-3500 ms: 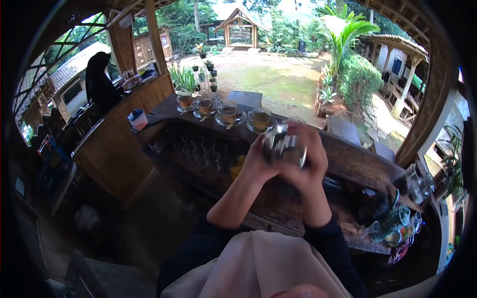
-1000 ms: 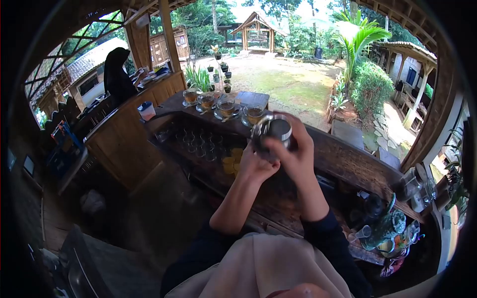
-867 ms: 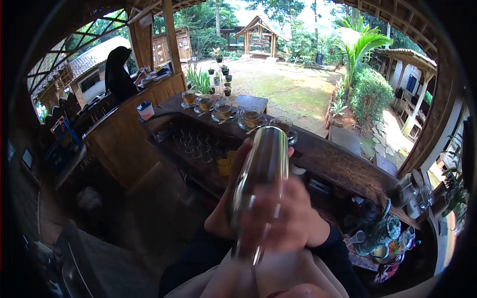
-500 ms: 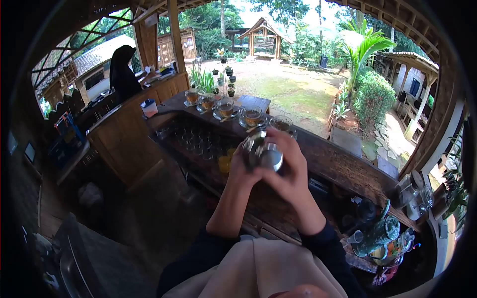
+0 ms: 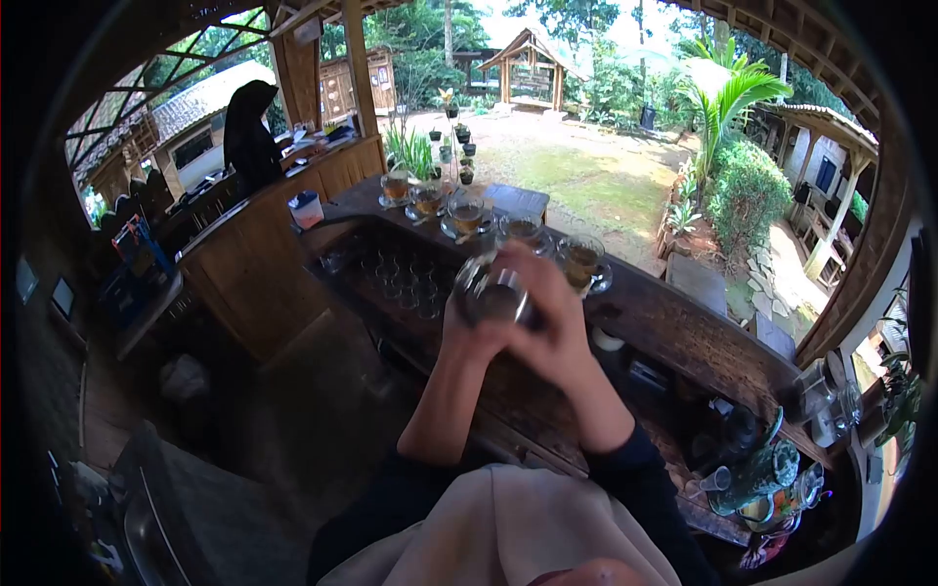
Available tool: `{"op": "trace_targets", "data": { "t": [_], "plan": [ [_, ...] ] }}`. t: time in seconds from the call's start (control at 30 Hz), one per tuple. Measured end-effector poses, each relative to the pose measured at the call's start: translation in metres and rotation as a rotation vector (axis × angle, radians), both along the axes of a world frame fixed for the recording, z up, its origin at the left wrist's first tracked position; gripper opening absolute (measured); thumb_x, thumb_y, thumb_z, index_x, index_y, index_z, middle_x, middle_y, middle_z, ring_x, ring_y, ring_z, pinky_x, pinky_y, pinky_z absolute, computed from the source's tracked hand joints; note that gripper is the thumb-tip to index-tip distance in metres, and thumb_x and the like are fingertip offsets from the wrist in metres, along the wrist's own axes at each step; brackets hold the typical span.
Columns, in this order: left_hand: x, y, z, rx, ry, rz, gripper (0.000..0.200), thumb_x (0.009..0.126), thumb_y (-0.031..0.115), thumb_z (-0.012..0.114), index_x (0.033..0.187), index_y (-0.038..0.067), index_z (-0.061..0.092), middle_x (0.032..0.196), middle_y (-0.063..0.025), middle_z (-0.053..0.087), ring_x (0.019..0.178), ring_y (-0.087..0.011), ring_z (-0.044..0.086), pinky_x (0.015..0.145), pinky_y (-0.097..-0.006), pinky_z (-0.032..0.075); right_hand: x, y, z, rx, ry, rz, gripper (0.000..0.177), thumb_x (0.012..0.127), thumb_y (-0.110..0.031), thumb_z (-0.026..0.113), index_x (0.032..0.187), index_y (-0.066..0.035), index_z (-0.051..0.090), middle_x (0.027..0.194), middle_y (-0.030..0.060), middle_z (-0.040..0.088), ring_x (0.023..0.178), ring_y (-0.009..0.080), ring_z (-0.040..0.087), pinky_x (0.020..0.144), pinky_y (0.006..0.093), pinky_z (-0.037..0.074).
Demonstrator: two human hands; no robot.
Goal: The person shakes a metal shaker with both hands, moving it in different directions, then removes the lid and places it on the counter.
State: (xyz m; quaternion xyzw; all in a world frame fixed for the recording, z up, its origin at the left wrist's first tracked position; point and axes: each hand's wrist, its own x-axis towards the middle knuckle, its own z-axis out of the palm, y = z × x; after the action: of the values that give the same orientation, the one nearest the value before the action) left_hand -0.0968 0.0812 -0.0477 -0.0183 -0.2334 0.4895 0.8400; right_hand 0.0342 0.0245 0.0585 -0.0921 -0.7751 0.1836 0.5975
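Observation:
A shiny silver metal container (image 5: 501,301), partly blurred, is held above the dark wooden counter between both of my hands. My left hand (image 5: 465,337) wraps round its left and lower side. From the right and above, my right hand (image 5: 549,311) grips it, with the fingers across its far end. My fingers hide much of its surface. Just beyond my hands, several clear glass cups (image 5: 581,258) of amber drink stand on saucers in a row along the counter's far edge. Small empty glasses (image 5: 408,293) are grouped on the lower surface left of my hands.
A glass pitcher (image 5: 808,485), a green patterned jug (image 5: 782,464) and clear jars (image 5: 831,400) stand at the right end of the counter (image 5: 684,337). A white tub (image 5: 306,209) sits at the left end. Another person (image 5: 252,137) stands behind the wooden desk (image 5: 244,283).
The container has shifted slightly left and turned in my hands, which still grip it. My view has swung a little, so the cups appear farther right.

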Motion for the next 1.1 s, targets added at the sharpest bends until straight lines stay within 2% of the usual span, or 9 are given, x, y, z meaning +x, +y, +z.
{"op": "trace_targets", "data": {
  "t": [0.03,0.27,0.33,0.47,0.6,0.77,0.9,1.0,1.1],
  "plan": [
    [-0.011,0.009,-0.008,0.217,-0.507,-0.429,0.059,0.09,0.05,0.046,0.126,0.004,0.041,0.114,-0.014,0.055,0.101,-0.0229,0.059,0.085,-0.037,0.051,0.0,-0.016,0.012,0.23,-0.101,-0.001,0.035,0.072,-0.025,0.071,0.105,-0.015,0.063,0.114,0.0123,0.057,0.11,0.0282,0.056,0.097,0.0521,0.035],
    [-0.006,-0.07,0.087,0.744,0.237,0.898,0.06,0.091,0.051,0.046,0.126,0.002,0.044,0.125,-0.0218,0.048,0.103,-0.0357,0.058,0.078,-0.0478,0.054,-0.036,-0.042,-0.017,1.024,0.289,0.152,0.023,0.074,-0.023,0.066,0.097,-0.023,0.064,0.111,-0.0046,0.059,0.106,0.0232,0.059,0.092,0.0545,0.038],
    [-0.055,-0.044,0.08,0.476,0.435,0.04,0.055,0.091,0.048,0.044,0.115,0.0,0.054,0.107,-0.0172,0.06,0.093,-0.0293,0.063,0.073,-0.042,0.056,-0.026,-0.021,0.001,0.651,-0.002,0.08,0.028,0.07,-0.02,0.068,0.097,-0.026,0.064,0.113,0.0032,0.059,0.111,0.0269,0.056,0.087,0.0541,0.041],
    [-0.068,0.01,0.052,-0.333,0.592,0.455,0.046,0.09,0.037,0.043,0.113,0.0,0.056,0.102,-0.0144,0.064,0.087,-0.0273,0.064,0.082,-0.0431,0.052,-0.072,0.042,-0.01,-0.007,0.038,-0.025,0.052,0.066,-0.023,0.073,0.112,-0.004,0.058,0.117,0.0172,0.056,0.112,0.0393,0.052,0.093,0.048,0.042],
    [-0.095,-0.014,0.069,0.353,-0.146,-0.406,0.046,0.091,0.041,0.043,0.123,0.009,0.051,0.113,-0.0184,0.059,0.105,-0.0301,0.058,0.084,-0.0452,0.052,-0.074,-0.009,0.031,0.462,-0.134,0.009,0.036,0.071,-0.025,0.069,0.105,-0.014,0.062,0.119,0.0135,0.057,0.115,0.0382,0.051,0.092,0.0536,0.039],
    [-0.081,-0.041,0.096,0.775,0.217,0.861,0.059,0.09,0.055,0.043,0.127,0.01,0.048,0.114,-0.0214,0.057,0.1,-0.0347,0.06,0.079,-0.0467,0.054,-0.091,-0.022,0.003,0.902,-0.023,0.096,0.019,0.075,-0.024,0.067,0.094,-0.025,0.063,0.112,-0.0059,0.06,0.108,0.0209,0.058,0.093,0.0545,0.039],
    [-0.112,0.005,0.064,0.42,-0.05,-0.097,0.057,0.093,0.051,0.035,0.118,0.002,0.051,0.111,-0.0163,0.058,0.094,-0.0295,0.061,0.082,-0.0408,0.053,-0.116,0.037,0.003,0.356,-0.038,0.054,0.039,0.066,-0.018,0.074,0.102,-0.011,0.062,0.119,0.0166,0.056,0.113,0.0323,0.053,0.09,0.05,0.042],
    [-0.105,0.034,0.049,-0.227,0.463,0.534,0.049,0.093,0.042,0.037,0.118,0.002,0.051,0.11,-0.0157,0.059,0.095,-0.0262,0.061,0.083,-0.042,0.052,-0.128,0.058,0.002,-0.094,0.072,-0.026,0.061,0.062,-0.02,0.079,0.115,0.0,0.056,0.122,0.0207,0.054,0.115,0.0325,0.052,0.094,0.0405,0.041],
    [-0.116,0.009,0.059,0.308,-0.132,-0.232,0.052,0.093,0.044,0.038,0.124,0.003,0.048,0.114,-0.0168,0.057,0.101,-0.0266,0.059,0.083,-0.0423,0.052,-0.112,0.015,0.018,0.366,0.032,-0.015,0.045,0.064,-0.025,0.074,0.105,-0.01,0.064,0.118,0.0171,0.057,0.114,0.0357,0.052,0.096,0.0527,0.037]
  ]
}}
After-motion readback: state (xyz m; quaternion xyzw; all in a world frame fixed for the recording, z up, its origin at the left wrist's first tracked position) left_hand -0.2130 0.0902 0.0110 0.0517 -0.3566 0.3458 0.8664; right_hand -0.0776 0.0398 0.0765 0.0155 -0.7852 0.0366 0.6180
